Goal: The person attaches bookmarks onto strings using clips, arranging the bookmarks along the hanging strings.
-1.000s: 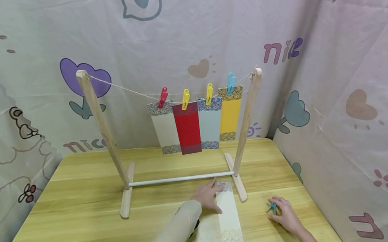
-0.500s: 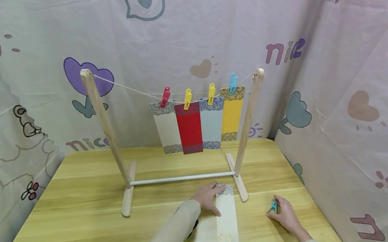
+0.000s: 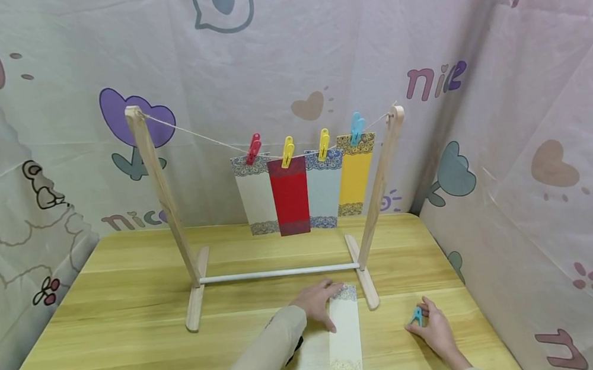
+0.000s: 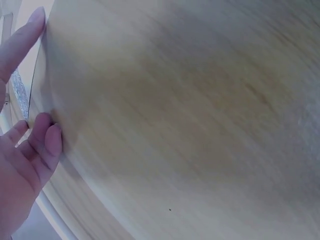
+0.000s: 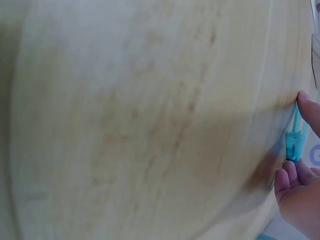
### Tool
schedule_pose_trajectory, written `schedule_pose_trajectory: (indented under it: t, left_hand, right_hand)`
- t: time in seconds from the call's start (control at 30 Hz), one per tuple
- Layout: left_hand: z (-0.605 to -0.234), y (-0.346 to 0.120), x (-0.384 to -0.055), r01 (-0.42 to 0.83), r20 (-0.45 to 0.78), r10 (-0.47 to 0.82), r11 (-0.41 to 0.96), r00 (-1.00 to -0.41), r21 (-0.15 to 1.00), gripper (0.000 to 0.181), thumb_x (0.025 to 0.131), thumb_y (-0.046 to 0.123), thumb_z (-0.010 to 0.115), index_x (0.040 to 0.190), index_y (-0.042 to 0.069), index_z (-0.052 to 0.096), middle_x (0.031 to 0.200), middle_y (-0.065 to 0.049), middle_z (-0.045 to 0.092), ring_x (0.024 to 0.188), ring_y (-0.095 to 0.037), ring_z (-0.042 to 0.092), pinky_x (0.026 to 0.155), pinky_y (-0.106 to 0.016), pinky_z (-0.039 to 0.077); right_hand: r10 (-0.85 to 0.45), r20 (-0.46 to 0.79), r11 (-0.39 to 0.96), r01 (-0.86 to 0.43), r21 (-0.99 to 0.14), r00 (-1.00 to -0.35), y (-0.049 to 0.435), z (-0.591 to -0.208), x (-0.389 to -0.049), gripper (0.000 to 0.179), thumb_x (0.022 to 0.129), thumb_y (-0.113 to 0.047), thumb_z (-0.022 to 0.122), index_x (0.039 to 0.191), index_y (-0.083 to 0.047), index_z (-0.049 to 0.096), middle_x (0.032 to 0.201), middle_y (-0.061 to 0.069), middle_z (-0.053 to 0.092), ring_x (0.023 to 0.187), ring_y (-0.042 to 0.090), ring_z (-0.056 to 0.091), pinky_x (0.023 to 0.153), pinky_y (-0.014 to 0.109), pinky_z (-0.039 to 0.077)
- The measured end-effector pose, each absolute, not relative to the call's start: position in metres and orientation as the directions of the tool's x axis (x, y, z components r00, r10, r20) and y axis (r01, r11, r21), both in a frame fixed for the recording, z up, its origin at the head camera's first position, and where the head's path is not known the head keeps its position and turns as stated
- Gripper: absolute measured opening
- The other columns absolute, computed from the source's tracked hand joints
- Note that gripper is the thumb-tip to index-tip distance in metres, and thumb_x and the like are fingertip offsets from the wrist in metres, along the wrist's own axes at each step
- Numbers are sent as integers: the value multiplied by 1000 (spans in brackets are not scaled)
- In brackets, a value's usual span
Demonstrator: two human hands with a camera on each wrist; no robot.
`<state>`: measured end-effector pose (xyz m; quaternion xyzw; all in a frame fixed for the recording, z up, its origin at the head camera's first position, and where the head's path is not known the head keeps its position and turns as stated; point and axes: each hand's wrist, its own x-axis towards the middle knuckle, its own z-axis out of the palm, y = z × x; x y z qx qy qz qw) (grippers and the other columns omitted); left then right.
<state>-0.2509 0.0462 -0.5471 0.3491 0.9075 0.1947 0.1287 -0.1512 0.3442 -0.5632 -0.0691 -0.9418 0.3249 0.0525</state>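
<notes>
In the head view a long white card [image 3: 345,332] with patterned ends lies on the table before the rack. My left hand [image 3: 315,302] rests at its far left side, fingers spread, the thumb along the card's left edge. In the left wrist view the thumb [image 4: 25,42] lies straight over the card's edge while a fingertip touches its patterned corner. To the right, my right hand [image 3: 437,329] pinches a blue clothespin [image 3: 417,316] between thumb and fingers, low over the table. The clothespin [image 5: 294,142] also shows in the right wrist view, held at its ends.
A wooden rack [image 3: 164,203] carries a string with a white card [image 3: 256,198], a red card [image 3: 290,197], a light blue card [image 3: 324,191] and a yellow card [image 3: 354,173]. Clothespins hold them. A printed curtain [image 3: 222,79] surrounds the wooden table [image 3: 120,357].
The white card has slid a little toward me, and its near end has swung left. My right hand still holds the blue clothespin, which has turned slightly.
</notes>
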Motion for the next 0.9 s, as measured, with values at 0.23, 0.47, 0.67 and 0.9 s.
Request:
schedule_pose_trajectory:
  t: [0.23,0.47,0.67,0.9]
  left_hand:
    - [-548,48,-250,547,-109,669,681,-736,487,108,49,40,82,141,22,28,139,-10,30,117,-29,40,91,-44,38]
    - [-544,53,-247,521,-126,650,696,-749,495,110,44,34,84,139,20,31,134,-13,31,106,-30,48,83,-39,45]
    - [-544,53,-247,523,-127,653,694,-746,496,111,43,33,85,139,21,32,128,-12,34,91,-22,50,74,-31,47]
    - [-547,53,-247,520,-120,649,695,-752,497,113,39,33,87,138,22,33,118,-9,36,82,-16,46,69,-26,45]
  right_hand:
    - [178,65,717,84,-692,-982,344,-564,-152,75,68,-2,74,128,12,33,122,30,44,103,40,48,87,48,40]
    - [160,109,708,37,-705,-981,345,-566,-151,74,65,6,74,127,12,34,118,27,43,94,34,50,71,31,49]
    - [167,86,691,55,-721,-982,345,-565,-149,69,67,1,75,125,12,39,114,26,39,94,33,47,69,25,47]
    - [188,81,653,63,-755,-979,345,-567,-149,63,65,2,75,119,11,43,107,24,46,85,25,49,62,21,44]
